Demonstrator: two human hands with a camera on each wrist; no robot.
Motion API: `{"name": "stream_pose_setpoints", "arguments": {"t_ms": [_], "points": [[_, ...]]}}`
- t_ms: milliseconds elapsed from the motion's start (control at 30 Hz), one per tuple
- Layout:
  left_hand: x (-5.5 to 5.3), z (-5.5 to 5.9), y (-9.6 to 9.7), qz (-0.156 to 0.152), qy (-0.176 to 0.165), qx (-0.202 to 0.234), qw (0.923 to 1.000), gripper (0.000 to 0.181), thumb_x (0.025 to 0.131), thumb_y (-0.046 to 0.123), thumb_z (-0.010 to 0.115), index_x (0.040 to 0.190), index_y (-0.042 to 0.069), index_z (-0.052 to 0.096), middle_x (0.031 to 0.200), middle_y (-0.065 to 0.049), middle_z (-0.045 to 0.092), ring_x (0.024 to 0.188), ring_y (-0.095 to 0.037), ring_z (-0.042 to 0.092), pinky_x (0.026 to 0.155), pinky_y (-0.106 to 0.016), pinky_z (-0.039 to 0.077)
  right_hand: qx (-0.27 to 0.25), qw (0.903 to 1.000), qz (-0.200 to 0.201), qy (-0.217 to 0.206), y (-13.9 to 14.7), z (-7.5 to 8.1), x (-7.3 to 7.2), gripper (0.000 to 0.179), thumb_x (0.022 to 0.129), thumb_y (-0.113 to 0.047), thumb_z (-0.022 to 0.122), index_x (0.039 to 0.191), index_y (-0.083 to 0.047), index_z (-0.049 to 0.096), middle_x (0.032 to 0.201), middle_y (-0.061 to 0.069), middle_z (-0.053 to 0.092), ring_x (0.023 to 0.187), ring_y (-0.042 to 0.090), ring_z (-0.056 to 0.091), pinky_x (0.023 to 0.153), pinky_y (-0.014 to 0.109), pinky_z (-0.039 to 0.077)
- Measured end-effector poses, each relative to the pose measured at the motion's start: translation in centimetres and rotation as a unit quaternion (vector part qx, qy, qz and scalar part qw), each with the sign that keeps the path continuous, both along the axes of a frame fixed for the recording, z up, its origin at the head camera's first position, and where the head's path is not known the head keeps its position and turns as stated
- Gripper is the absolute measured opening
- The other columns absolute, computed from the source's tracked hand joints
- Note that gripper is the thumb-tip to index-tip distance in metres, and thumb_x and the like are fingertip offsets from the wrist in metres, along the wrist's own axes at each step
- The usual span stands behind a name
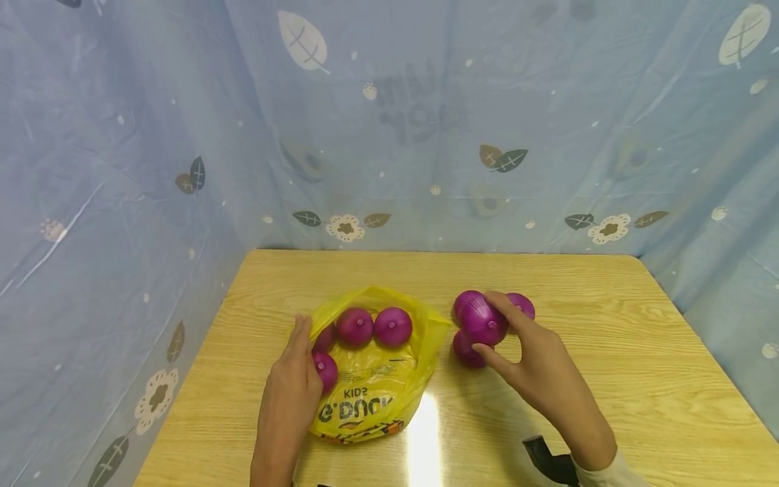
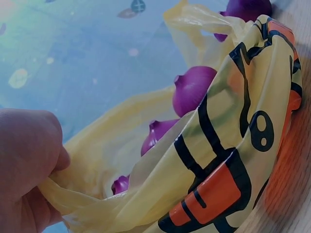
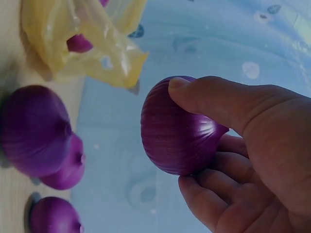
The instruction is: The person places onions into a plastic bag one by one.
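A yellow plastic bag [image 1: 429, 352] with printed lettering lies mouth-open on the table, several purple onions [image 1: 393, 327] inside. At its left side my left hand [image 1: 289, 385] pinches the bag's rim between thumb and fingers, as the left wrist view shows. My right hand [image 1: 541, 368] holds another purple onion [image 3: 182, 128] between thumb and fingertips, raised off the table to the right of the bag. Three more onions sit around and below it: one lower [image 1: 467, 350], one behind on the left [image 1: 465, 301], one on the right [image 1: 523, 304], each partly hidden.
The wooden table [image 1: 639, 379] reaches a blue curtain [image 1: 395, 135] with leaf prints at the back and sides. A black curved piece [image 1: 548, 460] sits by the right wrist. Bright glare [image 1: 424, 439] marks the tabletop in front.
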State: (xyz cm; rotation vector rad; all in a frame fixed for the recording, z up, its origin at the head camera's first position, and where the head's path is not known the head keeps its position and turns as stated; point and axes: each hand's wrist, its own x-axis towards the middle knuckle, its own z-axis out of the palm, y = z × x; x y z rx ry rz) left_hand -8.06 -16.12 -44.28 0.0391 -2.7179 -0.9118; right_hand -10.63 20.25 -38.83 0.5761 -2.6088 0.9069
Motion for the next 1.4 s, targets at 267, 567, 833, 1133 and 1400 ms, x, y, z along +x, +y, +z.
{"name": "stream_pose_setpoints", "arguments": {"t_ms": [267, 567, 833, 1133, 1400], "points": [[0.0, 0.2, -0.1, 0.0, 0.008, -0.002, 1.0, 0.05, 0.116, 0.013, 0.036, 0.165, 0.004, 0.034, 0.17, -0.012, 0.032, 0.152, -0.032, 0.039, 0.12, -0.054, 0.041, 0.021, 0.9991, 0.038, 0.007, -1.8, 0.7, -0.9, 0.082, 0.085, -0.018, 0.092, 0.156, -0.015, 0.052, 0.143, 0.009, 0.067, 0.117, 0.027, 0.072, 0.094, 0.049, 0.063], [-0.2, 0.1, 0.0, 0.0, 0.009, 0.003, 1.0, 0.05, 0.116, 0.014, 0.036, 0.165, 0.004, 0.034, 0.17, -0.012, 0.032, 0.152, -0.032, 0.039, 0.121, -0.053, 0.04, 0.024, 0.996, 0.086, 0.0, -4.3, 1.7, -1.4, 0.08, 0.087, -0.025, 0.091, 0.156, -0.024, 0.051, 0.138, 0.006, 0.07, 0.097, 0.016, 0.076, 0.083, 0.038, 0.066], [-0.4, 0.0, 0.0, -0.003, 0.006, 0.0, 1.0, 0.052, 0.115, 0.011, 0.039, 0.165, 0.005, 0.034, 0.17, -0.011, 0.032, 0.151, -0.031, 0.04, 0.119, -0.053, 0.042, 0.044, 0.9876, 0.148, -0.028, -7.4, 1.6, -2.2, 0.074, 0.091, -0.022, 0.087, 0.156, -0.022, 0.051, 0.158, -0.001, 0.055, 0.087, 0.009, 0.075, 0.083, 0.024, 0.063], [-0.6, 0.0, -0.1, -0.008, 0.008, -0.002, 0.9999, 0.055, 0.112, 0.006, 0.043, 0.166, 0.007, 0.034, 0.17, -0.011, 0.033, 0.15, -0.032, 0.041, 0.118, -0.053, 0.043, 0.059, 0.9764, 0.196, -0.067, -10.1, 1.2, -2.9, 0.077, 0.091, -0.021, 0.087, 0.157, -0.022, 0.048, 0.155, -0.004, 0.057, 0.118, 0.014, 0.071, 0.104, 0.03, 0.057], [-0.6, -0.1, 0.0, -0.009, 0.01, -0.001, 0.9999, 0.055, 0.111, 0.004, 0.043, 0.166, 0.006, 0.034, 0.169, -0.013, 0.034, 0.15, -0.033, 0.042, 0.119, -0.053, 0.042, 0.076, 0.9685, 0.215, -0.1, -12.2, 0.5, -3.0, 0.077, 0.091, -0.024, 0.087, 0.158, -0.019, 0.049, 0.139, 0.0, 0.07, 0.116, 0.016, 0.072, 0.1, 0.03, 0.059]]}}
